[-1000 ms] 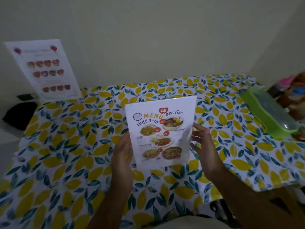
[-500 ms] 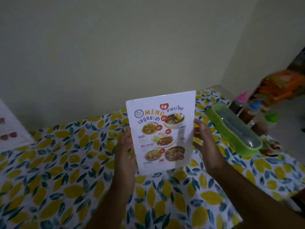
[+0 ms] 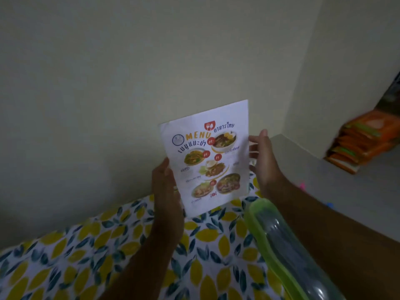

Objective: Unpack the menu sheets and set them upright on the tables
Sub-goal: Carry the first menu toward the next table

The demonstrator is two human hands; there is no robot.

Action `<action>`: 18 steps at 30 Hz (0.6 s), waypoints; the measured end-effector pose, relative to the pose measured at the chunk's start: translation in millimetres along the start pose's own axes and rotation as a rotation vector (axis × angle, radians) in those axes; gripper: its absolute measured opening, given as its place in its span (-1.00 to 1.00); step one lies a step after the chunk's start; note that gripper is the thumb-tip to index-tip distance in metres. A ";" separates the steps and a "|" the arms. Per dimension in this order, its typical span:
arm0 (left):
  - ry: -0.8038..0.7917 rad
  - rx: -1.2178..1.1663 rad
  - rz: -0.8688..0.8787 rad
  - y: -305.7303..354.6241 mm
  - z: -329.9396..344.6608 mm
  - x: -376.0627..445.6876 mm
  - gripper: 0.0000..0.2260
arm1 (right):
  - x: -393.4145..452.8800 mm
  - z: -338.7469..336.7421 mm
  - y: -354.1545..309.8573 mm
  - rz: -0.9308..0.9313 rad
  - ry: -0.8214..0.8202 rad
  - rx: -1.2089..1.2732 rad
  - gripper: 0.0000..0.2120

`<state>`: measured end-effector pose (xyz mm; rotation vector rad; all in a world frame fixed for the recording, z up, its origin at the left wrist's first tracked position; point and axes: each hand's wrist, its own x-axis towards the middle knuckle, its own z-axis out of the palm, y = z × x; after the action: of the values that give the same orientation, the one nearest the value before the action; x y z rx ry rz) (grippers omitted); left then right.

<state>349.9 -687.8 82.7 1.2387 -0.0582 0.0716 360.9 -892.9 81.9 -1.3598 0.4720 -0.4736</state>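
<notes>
The white printed menu sheet with food photos and an orange "MENU" heading (image 3: 207, 158) is held up in the air above the far edge of the tabletop, printed face toward the camera. Its long axis runs near vertical, heading at the top, and the whole sheet leans so that its upper right corner stands highest. The left hand (image 3: 166, 187) clasps the sheet's left edge, thumb on the front and fingers hidden behind. The right hand (image 3: 263, 156) sits at the right edge with fingers spread; whether it actually pinches the paper is hard to tell, since the edge covers the fingertips. Below lies a tablecloth patterned with yellow lemons and dark blue leaves (image 3: 108, 245). A green plastic box with a clear lid (image 3: 279, 241) near the right edge is cut off by the frame. Blurred orange packets (image 3: 363, 139) are stacked on a ledge at the far right.
</notes>
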 end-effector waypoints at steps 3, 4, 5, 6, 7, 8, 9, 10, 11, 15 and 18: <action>-0.059 -0.004 0.005 -16.6 44.5 41.6 -0.87 | 57.9 -12.3 -3.4 0.044 -0.001 0.006 -0.35; -0.069 0.011 0.009 -23.6 57.1 50.9 -0.86 | 74.2 -17.0 -1.8 0.063 -0.008 0.005 -0.34; -0.077 0.016 0.009 -33.9 68.0 59.5 -0.86 | 90.5 -22.3 1.9 0.080 -0.014 -0.010 -0.34; -0.093 0.010 0.007 -44.1 77.8 65.5 -0.84 | 105.3 -28.3 6.5 0.095 -0.016 -0.028 -0.35; -0.115 0.012 0.006 -57.0 85.4 72.1 -0.78 | 118.6 -34.5 11.2 0.109 -0.012 -0.043 -0.35; -0.132 0.018 -0.001 -65.4 94.0 75.0 -0.74 | 130.7 -40.5 16.5 0.123 -0.008 -0.050 -0.35; -0.149 0.027 -0.010 -77.5 99.6 80.9 -0.73 | 141.8 -46.7 22.9 0.138 -0.004 -0.057 -0.33; -0.148 0.032 -0.022 -87.3 104.6 86.3 -0.72 | 151.7 -53.0 29.4 0.152 -0.005 -0.069 -0.31; -0.151 0.024 -0.041 -98.0 108.1 92.1 -0.72 | 160.1 -58.9 35.4 0.165 -0.010 -0.082 -0.30; -0.133 0.045 -0.079 -140.2 116.2 98.7 -0.72 | 181.8 -78.0 56.1 0.224 -0.017 -0.117 -0.37; -0.118 0.072 -0.135 -160.2 118.8 101.8 -0.47 | 195.3 -85.9 64.0 0.235 -0.016 -0.093 -0.37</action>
<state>464.5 -849.7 -21.1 1.3152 -0.0744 -0.1176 473.9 -1065.1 -3.1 -1.3752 0.6381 -0.2501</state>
